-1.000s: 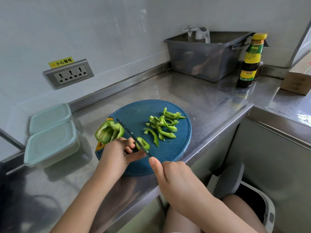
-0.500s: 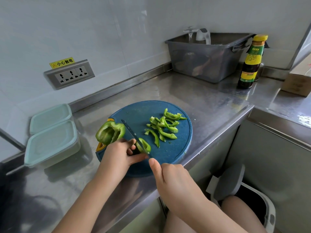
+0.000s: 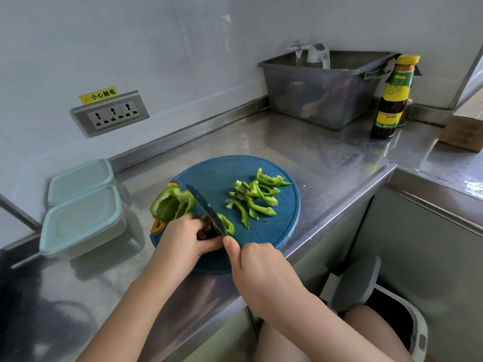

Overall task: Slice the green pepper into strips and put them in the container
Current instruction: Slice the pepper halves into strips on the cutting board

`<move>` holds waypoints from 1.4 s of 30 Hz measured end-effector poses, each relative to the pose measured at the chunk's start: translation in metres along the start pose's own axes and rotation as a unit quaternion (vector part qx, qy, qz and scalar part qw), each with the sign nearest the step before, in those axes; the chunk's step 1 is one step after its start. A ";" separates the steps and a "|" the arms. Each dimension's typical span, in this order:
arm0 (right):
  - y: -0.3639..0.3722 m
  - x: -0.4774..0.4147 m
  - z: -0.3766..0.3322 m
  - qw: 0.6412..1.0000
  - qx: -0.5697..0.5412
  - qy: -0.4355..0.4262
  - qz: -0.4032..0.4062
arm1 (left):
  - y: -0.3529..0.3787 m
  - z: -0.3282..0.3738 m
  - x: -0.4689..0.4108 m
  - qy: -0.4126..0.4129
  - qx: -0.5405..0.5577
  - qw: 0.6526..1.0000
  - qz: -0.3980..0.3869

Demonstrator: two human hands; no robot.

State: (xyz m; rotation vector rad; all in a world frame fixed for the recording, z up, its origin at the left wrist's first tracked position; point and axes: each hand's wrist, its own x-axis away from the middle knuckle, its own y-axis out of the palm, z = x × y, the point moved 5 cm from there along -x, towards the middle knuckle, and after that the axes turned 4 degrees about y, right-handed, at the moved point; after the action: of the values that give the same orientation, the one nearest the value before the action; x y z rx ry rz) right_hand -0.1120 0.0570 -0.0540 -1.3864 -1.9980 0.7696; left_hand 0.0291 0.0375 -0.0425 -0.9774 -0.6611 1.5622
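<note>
Slicing pepper piece (image 3: 226, 223): right hand (image 3: 261, 269) fingers clamped on knife (image 3: 205, 206); left hand (image 3: 187, 239) fingers curled, seemingly pinning piece; keep them tucked back.

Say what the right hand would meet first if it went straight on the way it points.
Likely the pepper piece under the knife, with the left hand holding it beside that line. The right hand points up-left along the blade; depth unclear.

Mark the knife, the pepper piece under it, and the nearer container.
knife (image 3: 205, 206): head view, middle of the blade.
pepper piece (image 3: 228, 226): head view, the part showing right of the blade.
nearer container (image 3: 83, 218): head view, centre of its pale lid.
</note>
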 end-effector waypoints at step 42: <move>-0.044 -0.016 0.026 0.956 -0.262 0.055 -0.121 | 0.003 -0.023 0.000 -0.079 0.151 0.985 -0.009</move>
State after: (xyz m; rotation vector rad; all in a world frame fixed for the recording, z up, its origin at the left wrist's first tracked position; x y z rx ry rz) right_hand -0.1536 0.0257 -0.0407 -1.3788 -2.3214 0.0436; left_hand 0.0469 0.0351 -0.0567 -0.6257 -0.5207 1.6782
